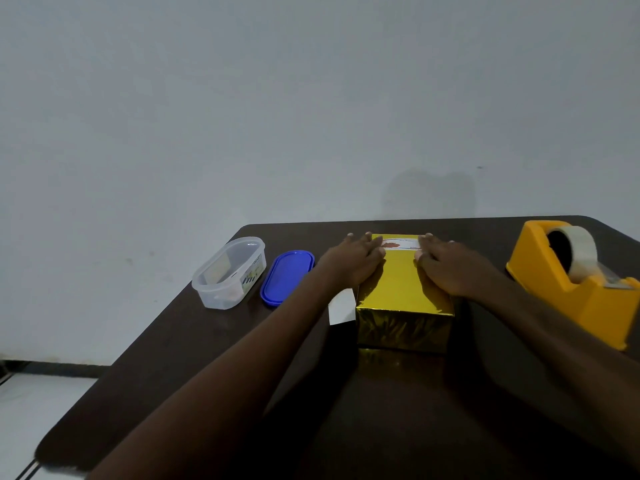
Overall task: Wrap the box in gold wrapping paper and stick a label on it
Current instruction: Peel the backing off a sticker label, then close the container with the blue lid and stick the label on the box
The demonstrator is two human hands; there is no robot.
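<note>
A box wrapped in shiny gold paper (401,289) stands on the dark table. A white label (400,243) with a red mark lies on the far part of its top. My left hand (353,259) rests flat on the box's left top edge, fingers straight, touching the label's left end. My right hand (446,263) lies flat on the right top edge, with its fingers on the label's right end. Both forearms reach in from the near edge.
A yellow tape dispenser (571,282) with a clear roll stands at the right. A clear plastic tub (230,271) and its blue lid (287,277) lie at the left. A white paper strip (341,306) lies beside the box. The table's left edge (145,344) runs diagonally.
</note>
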